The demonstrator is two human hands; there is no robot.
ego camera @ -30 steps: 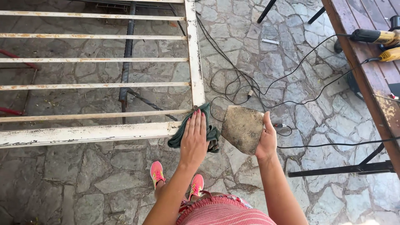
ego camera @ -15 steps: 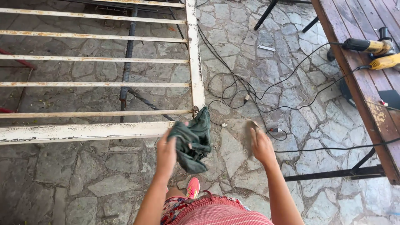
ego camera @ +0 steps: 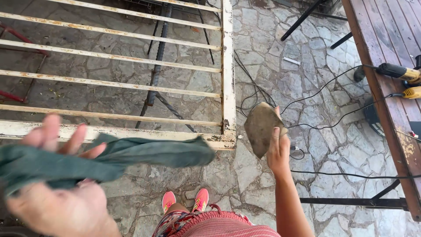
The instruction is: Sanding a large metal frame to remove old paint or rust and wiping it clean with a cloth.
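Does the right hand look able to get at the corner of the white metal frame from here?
Probably yes: the right hand hangs just right of the frame corner with nothing between, though it holds a worn brown sheet.

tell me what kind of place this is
Probably an outdoor patio used as a work area: a stone-paved floor, an old white metal grate with rust spots laid flat on stands, and corded power tools on a wooden table, their cables running across the ground.
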